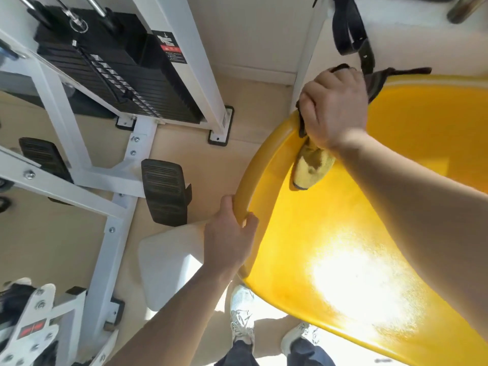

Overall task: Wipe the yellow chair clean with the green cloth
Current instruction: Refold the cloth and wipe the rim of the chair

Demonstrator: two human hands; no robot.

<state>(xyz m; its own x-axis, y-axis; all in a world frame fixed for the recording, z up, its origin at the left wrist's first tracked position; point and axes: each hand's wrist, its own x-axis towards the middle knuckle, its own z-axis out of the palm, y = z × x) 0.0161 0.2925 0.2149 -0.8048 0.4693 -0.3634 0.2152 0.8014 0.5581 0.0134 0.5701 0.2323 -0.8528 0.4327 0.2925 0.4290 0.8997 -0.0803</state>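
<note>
The yellow chair (330,233) fills the right half of the view, its glossy shell catching a bright glare. My right hand (334,109) is closed around the cloth (311,166) and presses it against the chair's upper left rim. A yellowish-green end of the cloth hangs below my fist onto the shell, and a darker part spreads behind my fingers along the rim. My left hand (229,239) grips the chair's left edge lower down, thumb on the inside and fingers wrapped behind.
A white gym machine with a black weight stack (116,72) and black foot pedals (165,191) stands to the left on a beige floor. Black straps (351,30) hang above the chair. My white shoes (241,313) stand below the chair's lower edge.
</note>
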